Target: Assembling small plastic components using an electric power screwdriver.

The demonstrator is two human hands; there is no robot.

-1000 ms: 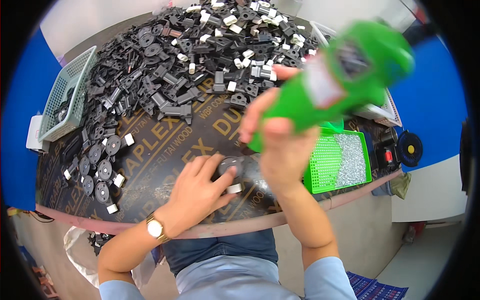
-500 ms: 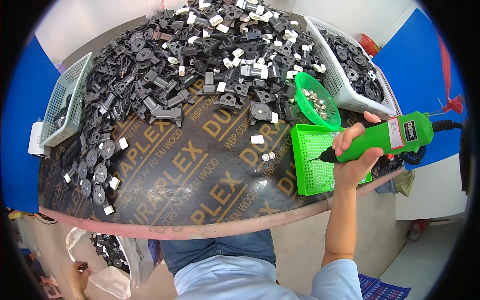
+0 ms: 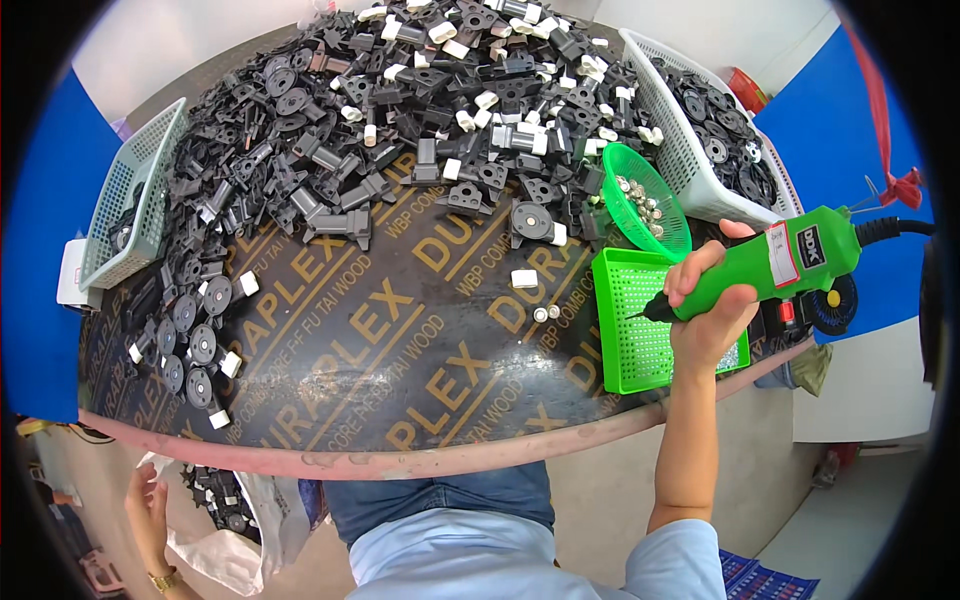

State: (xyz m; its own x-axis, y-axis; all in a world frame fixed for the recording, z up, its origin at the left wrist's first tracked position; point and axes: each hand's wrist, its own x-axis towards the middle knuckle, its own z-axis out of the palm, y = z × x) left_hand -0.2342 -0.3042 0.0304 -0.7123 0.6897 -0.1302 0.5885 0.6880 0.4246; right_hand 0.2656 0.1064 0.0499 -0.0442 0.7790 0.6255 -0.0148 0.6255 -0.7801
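Observation:
My right hand [image 3: 708, 310] is wrapped round a green electric screwdriver [image 3: 775, 265], whose dark nose and thin bit point left over a green perforated tray [image 3: 602, 330] of small metal pieces. Below the table edge at the lower left, my left hand [image 3: 148, 508] has its fingers stretched out, with nothing visible in them. It is beside the rim of a white sack [image 3: 268, 520] that holds black plastic parts [image 3: 215, 495]. A green round basket [image 3: 618, 205] with small metal pieces leans at the tray's far edge.
Black and white parts [image 3: 430, 100] form a large heap at the back of the table. Several disc-shaped assemblies [image 3: 202, 345] lie front left. A white piece [image 3: 524, 278] and two small round pieces [image 3: 546, 313] lie mid-table. Crates stand left [image 3: 130, 245] and right [image 3: 680, 160]; a small fan [image 3: 832, 303] is far right.
My left hand has risen toward the table edge and its fingers have opened; the small dark piece in it before no longer shows. My right hand still holds the screwdriver over the tray.

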